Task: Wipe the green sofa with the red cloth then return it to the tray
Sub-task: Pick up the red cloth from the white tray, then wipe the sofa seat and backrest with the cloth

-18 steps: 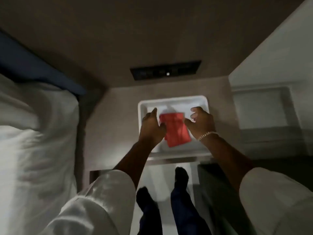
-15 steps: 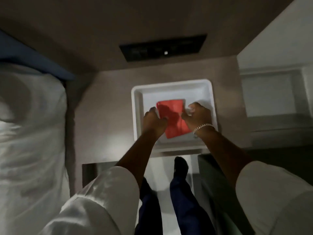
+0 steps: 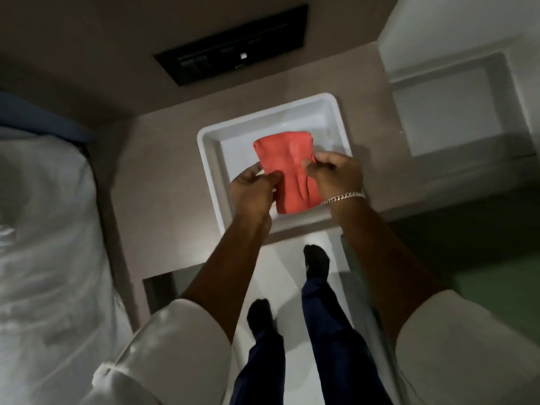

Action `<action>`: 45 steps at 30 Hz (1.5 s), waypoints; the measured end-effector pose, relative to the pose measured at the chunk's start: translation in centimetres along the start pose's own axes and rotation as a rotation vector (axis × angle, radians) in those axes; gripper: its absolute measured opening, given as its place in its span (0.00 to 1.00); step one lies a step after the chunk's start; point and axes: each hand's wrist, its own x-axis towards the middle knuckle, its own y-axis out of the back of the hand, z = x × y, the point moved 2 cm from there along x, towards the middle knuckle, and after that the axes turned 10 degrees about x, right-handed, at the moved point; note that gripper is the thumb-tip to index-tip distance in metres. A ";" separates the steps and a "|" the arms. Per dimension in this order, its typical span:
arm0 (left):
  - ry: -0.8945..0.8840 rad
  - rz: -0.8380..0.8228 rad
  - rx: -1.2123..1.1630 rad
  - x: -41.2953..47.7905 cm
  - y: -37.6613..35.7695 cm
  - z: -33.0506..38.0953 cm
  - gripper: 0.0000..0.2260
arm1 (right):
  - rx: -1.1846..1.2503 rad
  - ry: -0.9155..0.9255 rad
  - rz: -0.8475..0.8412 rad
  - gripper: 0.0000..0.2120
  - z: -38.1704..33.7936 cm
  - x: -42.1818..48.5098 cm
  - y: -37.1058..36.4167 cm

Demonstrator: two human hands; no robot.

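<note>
A folded red cloth (image 3: 287, 168) is held over the white tray (image 3: 210, 159), which sits on a brown bedside surface. My left hand (image 3: 252, 191) pinches the cloth's left edge. My right hand (image 3: 336, 176), with a chain bracelet at the wrist, pinches its right edge. The cloth hangs between both hands, above the tray's near half. Dark green upholstery (image 3: 473, 258) shows at the right, the sofa's edge as far as I can tell.
A bed with white linen (image 3: 49, 244) fills the left side. A black switch panel (image 3: 233, 58) is set in the wall behind the tray. A white shelf unit (image 3: 450, 112) stands at the right. My legs and feet stand on the pale floor (image 3: 280, 273) below the tray.
Both hands have taken hold of the cloth's edges and raised it from the tray floor. The view has tilted, so the tray sits lower in the frame.
</note>
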 end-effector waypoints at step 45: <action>-1.813 -0.593 1.816 -35.3 -30.2 -48.8 0.33 | -0.669 -0.147 0.822 0.29 42.7 -40.1 60.5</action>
